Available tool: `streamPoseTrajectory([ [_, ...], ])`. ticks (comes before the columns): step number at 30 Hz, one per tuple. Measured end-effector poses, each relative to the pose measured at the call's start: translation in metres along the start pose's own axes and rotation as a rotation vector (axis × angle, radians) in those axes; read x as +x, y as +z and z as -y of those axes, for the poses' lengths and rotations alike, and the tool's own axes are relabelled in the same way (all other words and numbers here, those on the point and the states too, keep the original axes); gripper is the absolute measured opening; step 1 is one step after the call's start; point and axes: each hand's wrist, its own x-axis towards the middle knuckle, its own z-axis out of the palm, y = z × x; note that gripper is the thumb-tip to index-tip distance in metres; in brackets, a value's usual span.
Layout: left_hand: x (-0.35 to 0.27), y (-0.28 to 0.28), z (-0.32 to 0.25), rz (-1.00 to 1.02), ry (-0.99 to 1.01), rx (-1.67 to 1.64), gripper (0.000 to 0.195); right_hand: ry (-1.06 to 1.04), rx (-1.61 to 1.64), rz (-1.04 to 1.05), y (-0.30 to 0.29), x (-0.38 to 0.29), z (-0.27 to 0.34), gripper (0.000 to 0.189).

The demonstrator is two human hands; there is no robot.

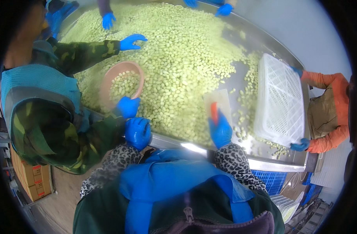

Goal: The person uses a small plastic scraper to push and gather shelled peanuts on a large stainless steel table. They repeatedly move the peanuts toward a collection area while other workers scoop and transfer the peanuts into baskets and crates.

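Note:
My right hand (220, 130), in a blue glove, is shut on the red handle (214, 112) of a flat scraper. The scraper's pale, broad blade (225, 98) reaches away from me at the right edge of a heap of pale green oval fruits or beans (172, 73). At the near rim of the metal table, my left hand (138, 133), also gloved in blue, has curled fingers. Whether it grips anything is hidden. Just beyond it, a co-worker's gloved hand (128, 107) is at the pink basin (108, 79), which lies tilted on the heap with fruits inside.
The metal table (239, 73) has a raised rim. A co-worker at right holds a white slatted plastic crate (283, 99) tilted above loose fruits. Another in camouflage sleeves (87, 55) stands close on my left. More gloved hands (109, 20) work across. Cardboard boxes (35, 178) stand lower left.

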Motion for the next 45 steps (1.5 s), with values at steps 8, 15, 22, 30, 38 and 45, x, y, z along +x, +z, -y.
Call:
streamPoseTrajectory([
  [8, -0.008, 0.011, 0.001, -0.067, -0.079, -0.068, 0.01, -0.064, 0.128, -0.107, -0.036, -0.011, -0.033, 0.059],
  [15, -0.026, 0.031, 0.034, -0.068, -0.189, -0.197, 0.01, -0.005, 0.118, -0.013, -0.06, -0.023, -0.09, 0.061],
  [22, -0.023, 0.029, 0.028, -0.172, 0.031, -0.035, 0.014, 0.285, -0.151, -0.147, -0.11, 0.0, -0.216, 0.058],
  [30, -0.018, 0.027, 0.017, -0.186, 0.098, 0.002, 0.013, 0.376, -0.206, 0.033, -0.085, 0.0, -0.222, 0.058],
  [38, -0.01, 0.014, 0.001, -0.053, -0.024, 0.063, 0.015, 0.283, 0.126, -0.21, -0.08, 0.053, -0.113, 0.044],
  [45, 0.0, 0.011, -0.013, -0.015, -0.014, 0.06, 0.011, 0.314, 0.249, -0.169, -0.062, 0.048, -0.062, 0.036],
])
